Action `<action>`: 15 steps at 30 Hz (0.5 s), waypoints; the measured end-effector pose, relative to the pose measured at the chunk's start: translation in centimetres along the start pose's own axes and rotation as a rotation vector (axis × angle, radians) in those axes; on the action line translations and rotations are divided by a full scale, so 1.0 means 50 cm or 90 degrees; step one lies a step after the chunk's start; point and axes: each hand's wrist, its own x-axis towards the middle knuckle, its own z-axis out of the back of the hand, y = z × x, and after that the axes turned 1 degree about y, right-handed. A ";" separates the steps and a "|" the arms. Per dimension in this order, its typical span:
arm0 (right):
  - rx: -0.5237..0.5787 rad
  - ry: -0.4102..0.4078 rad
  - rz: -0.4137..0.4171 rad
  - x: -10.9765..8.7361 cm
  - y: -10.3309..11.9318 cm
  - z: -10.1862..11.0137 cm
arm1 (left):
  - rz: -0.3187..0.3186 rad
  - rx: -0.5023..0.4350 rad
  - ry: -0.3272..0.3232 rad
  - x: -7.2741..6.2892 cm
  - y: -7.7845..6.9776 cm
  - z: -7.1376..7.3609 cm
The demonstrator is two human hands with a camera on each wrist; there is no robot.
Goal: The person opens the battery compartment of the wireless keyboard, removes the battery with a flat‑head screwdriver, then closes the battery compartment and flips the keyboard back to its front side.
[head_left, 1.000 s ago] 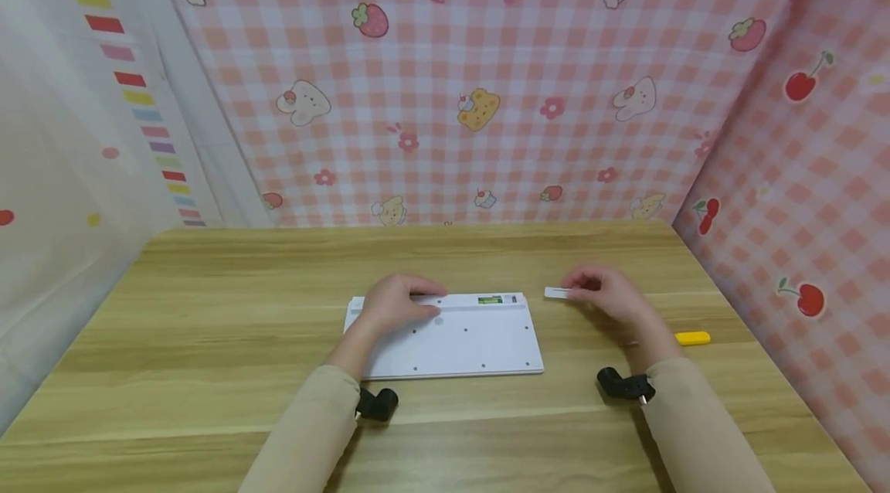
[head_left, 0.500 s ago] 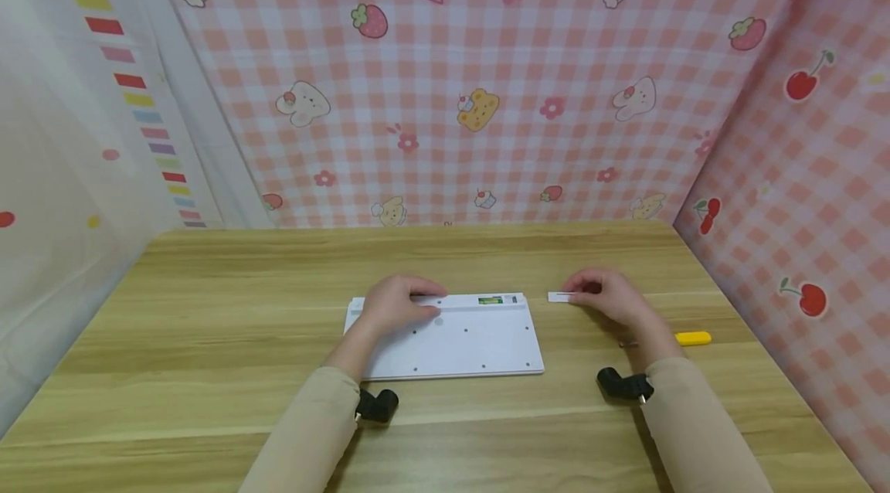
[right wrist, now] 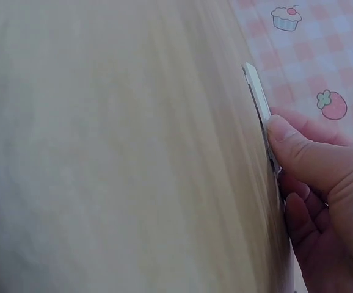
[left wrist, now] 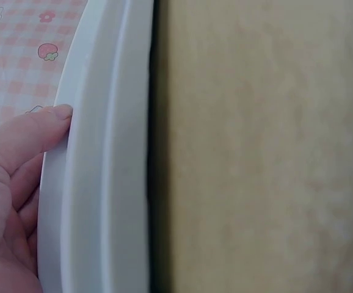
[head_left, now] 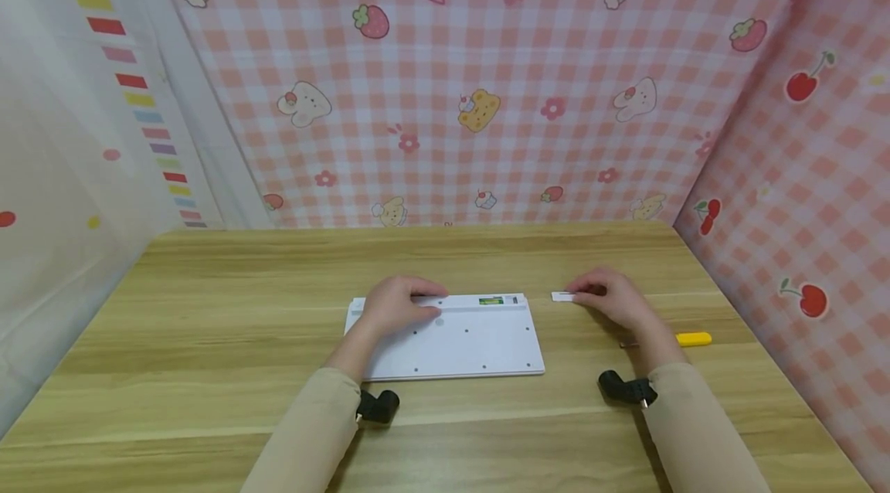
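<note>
At the back, a pink-and-white checked cloth curtain (head_left: 417,68); before it, a broad, light-brown, wood-grained table (head_left: 174,400). Near the table's middle, a flat, white, rectangular plastic panel (head_left: 459,346) with small dark holes, probably a keyboard lying face down. Clock directions taken from the panel's middle, with twelve toward the curtain. At ten o'clock, the bare left hand (head_left: 392,307), gripping the panel's far edge between thumb and fingers. Between two and three, off the panel, the bare right hand (head_left: 615,301), thumb and fingers narrowed to a pinch. Farther out at three, a slim tool with yellow handle (head_left: 694,339). In the right-hand pinch, apart from the panel, a thin, white, straight plastic strip (head_left: 560,297). At two, inside an uncovered slot, a small green battery (head_left: 490,300).

For good work, by judgement: steady the panel with the left hand, leaving the slot free. Pinch the strip lightly, level and without bending. Avoid knocking the battery; lift the right wrist clear of the tool.

Hidden: the panel's lower face; the panel's left part, under hand and forearm; part of the tool's shaft, behind the right wrist; the strip's held end. Cannot tell about contact between strip and table.
</note>
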 end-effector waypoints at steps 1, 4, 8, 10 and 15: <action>-0.001 -0.001 0.001 -0.002 0.000 0.001 | 0.001 0.000 -0.001 0.000 0.000 0.000; 0.006 -0.004 -0.013 -0.011 0.002 0.004 | 0.003 -0.002 0.001 0.000 0.000 0.000; 0.034 -0.010 -0.024 -0.026 0.004 0.012 | 0.005 -0.004 0.002 -0.001 0.001 0.000; 0.048 -0.014 -0.026 -0.037 0.005 0.018 | 0.005 -0.003 0.001 -0.001 0.001 0.000; 0.088 -0.011 -0.006 -0.071 0.004 0.039 | 0.004 -0.002 0.001 -0.002 0.001 0.001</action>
